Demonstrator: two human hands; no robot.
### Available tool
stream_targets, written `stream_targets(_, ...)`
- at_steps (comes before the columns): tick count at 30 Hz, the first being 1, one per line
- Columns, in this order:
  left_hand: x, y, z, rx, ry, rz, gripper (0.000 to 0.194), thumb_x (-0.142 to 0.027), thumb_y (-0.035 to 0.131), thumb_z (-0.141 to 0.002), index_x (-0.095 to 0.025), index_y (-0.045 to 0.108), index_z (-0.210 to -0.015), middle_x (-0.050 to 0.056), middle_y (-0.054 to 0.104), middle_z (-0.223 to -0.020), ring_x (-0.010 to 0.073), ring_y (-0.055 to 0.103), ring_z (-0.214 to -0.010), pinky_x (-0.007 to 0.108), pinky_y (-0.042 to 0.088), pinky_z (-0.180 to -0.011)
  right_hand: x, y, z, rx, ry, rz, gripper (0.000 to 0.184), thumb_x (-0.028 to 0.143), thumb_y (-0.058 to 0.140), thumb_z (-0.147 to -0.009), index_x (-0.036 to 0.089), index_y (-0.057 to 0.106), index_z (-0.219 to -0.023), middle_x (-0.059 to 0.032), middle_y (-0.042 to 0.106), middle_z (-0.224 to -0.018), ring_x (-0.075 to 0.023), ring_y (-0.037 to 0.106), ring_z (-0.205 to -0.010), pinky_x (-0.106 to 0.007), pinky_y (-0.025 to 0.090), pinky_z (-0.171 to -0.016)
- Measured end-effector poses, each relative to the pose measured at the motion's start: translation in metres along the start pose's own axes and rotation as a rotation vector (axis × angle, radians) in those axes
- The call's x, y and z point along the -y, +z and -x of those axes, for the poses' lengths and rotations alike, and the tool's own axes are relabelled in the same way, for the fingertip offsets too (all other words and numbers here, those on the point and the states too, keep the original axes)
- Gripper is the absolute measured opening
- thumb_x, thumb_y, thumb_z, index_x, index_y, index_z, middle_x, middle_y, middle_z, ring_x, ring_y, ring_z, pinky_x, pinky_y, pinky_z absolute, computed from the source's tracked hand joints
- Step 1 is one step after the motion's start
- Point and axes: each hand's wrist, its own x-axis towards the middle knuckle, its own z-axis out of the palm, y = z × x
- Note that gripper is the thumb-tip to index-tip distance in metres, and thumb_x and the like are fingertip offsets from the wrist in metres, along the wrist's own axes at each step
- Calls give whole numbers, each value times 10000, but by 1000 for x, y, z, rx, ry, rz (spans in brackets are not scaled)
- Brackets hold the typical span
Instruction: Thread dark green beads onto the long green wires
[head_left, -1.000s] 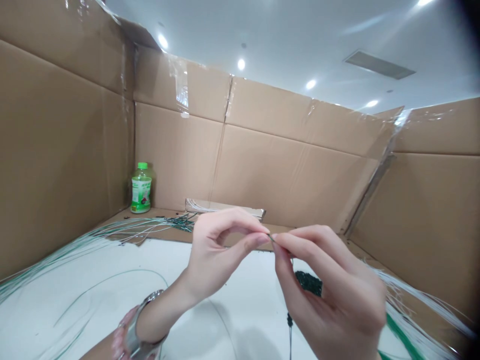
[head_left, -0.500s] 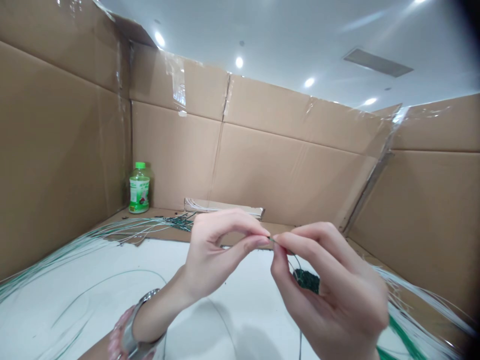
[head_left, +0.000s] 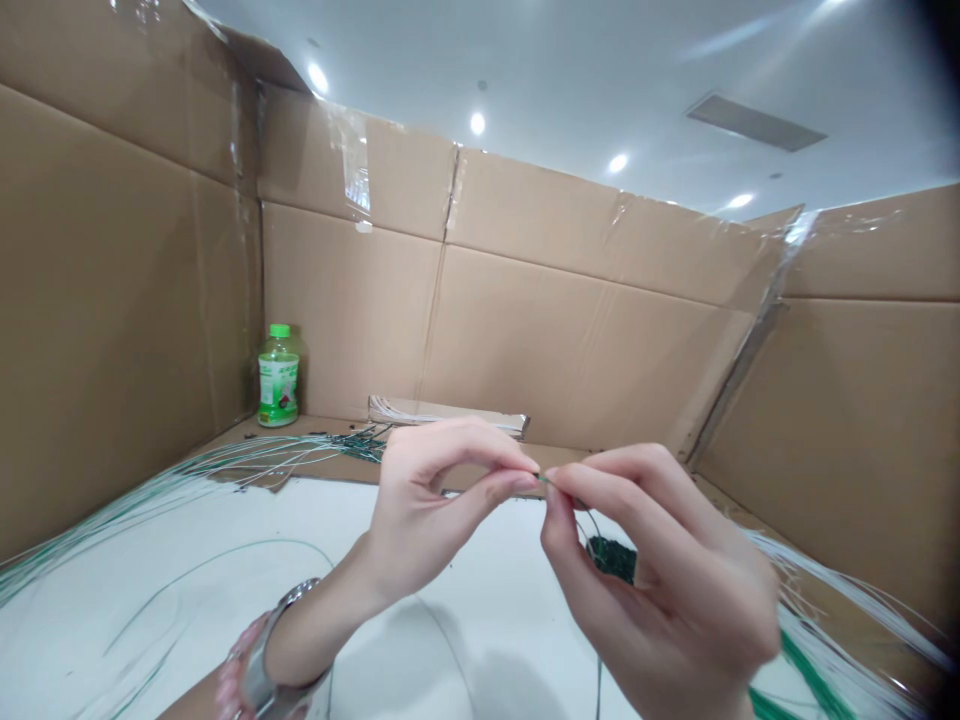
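Left hand: grip closed, thumb and forefinger pinching one end of a thin wire, above the bench
Right hand: grip closed on the same wire, fingertips meeting the left hand's above the bench
Dark green tufted clump: behind the right hand, above the bench; whether it touches the wire is hard to tell
Left wrist: silver watch and pink bracelet, over the bench's near edge
Green-white wires: fanned across the bench's left side
Wire bundle: at the bench's right edge
Green-capped plastic bottle: upright, beyond the bench's far left corner
Cardboard walls: around the bench's far and side edges
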Motion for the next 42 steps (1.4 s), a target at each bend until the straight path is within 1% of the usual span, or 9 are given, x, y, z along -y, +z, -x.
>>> stream_targets(8, -1, -1, -1, 7, 19, -16, 76, -87, 703, -754, -158, 686, -733, 4, 699, -682, 82, 622, -620, 164, 500, -574, 2, -2, -3, 5, -39, 20, 182, -25, 599, -737, 152, 565, -724, -3, 518, -646, -74, 437, -582, -188, 407, -499)
stream_targets(13, -1, 0, -1, -6, 6, -12, 93, -70, 705, -746, -162, 696, -739, 4, 713, -697, 83, 634, -627, 160, 514, -591, 1, -1, -5, 18, -28, -14, 164, -30, 608, -737, 132, 584, -721, -23, 557, -658, -77, 466, -606, -191, 399, -496)
stream_targets(16, -1, 0, -2, -28, -15, 25, 104, -59, 706, -742, -163, 709, -745, 11, 722, -703, 85, 646, -626, 152, 526, -589, -3, 0, -3, 24, 29, -86, 157, -21, 611, -752, 136, 612, -744, -18, 579, -678, -78, 506, -619, -195, 450, -534)
stream_targets(22, -3, 1, -1, -61, -72, 90, 121, -55, 701, -740, -172, 730, -749, 18, 721, -684, 100, 654, -598, 155, 551, -525, -6, 0, 2, 51, 223, -363, 223, -12, 651, -741, 194, 644, -825, 5, 640, -756, -100, 597, -682, -213, 524, -569)
stream_targets(30, -3, 6, -1, -132, -209, 173, 41, -177, 751, -719, -180, 723, -690, 12, 703, -607, 129, 670, -544, 176, 582, -477, -7, 2, 2, 57, 264, -440, 209, 0, 672, -735, 199, 655, -798, 12, 637, -738, -101, 603, -669, -218, 533, -553)
stream_targets(34, -2, 6, -2, -101, -261, 209, 79, -201, 716, -757, -164, 705, -687, 14, 704, -641, 122, 667, -531, 205, 609, -515, -10, 4, 1, 84, 292, -464, 208, 7, 652, -757, 199, 672, -835, 18, 664, -771, -84, 612, -702, -187, 555, -584)
stream_targets(37, -1, 4, -1, -54, -208, 113, 74, -160, 670, -792, -163, 677, -719, 2, 690, -666, 97, 658, -579, 169, 588, -535, -12, 5, 0, 108, 295, -458, 198, 16, 642, -768, 197, 677, -841, 19, 670, -767, -82, 611, -702, -182, 560, -590)
stream_targets(40, 1, 3, 0, -13, -91, -73, 79, -118, 631, -814, -164, 631, -750, -9, 669, -691, 63, 622, -609, 127, 525, -545, -12, 6, 0, 123, 297, -459, 182, 27, 618, -784, 197, 669, -829, 13, 668, -757, -89, 610, -684, -193, 564, -574)
stream_targets(42, 2, 2, 1, 1, 0, -180, 83, -98, 615, -817, -158, 600, -762, -6, 646, -691, 59, 595, -606, 134, 491, -547, -12, 6, 0, 135, 305, -453, 174, 34, 605, -790, 197, 661, -812, 12, 662, -745, -92, 604, -667, -195, 559, -555)
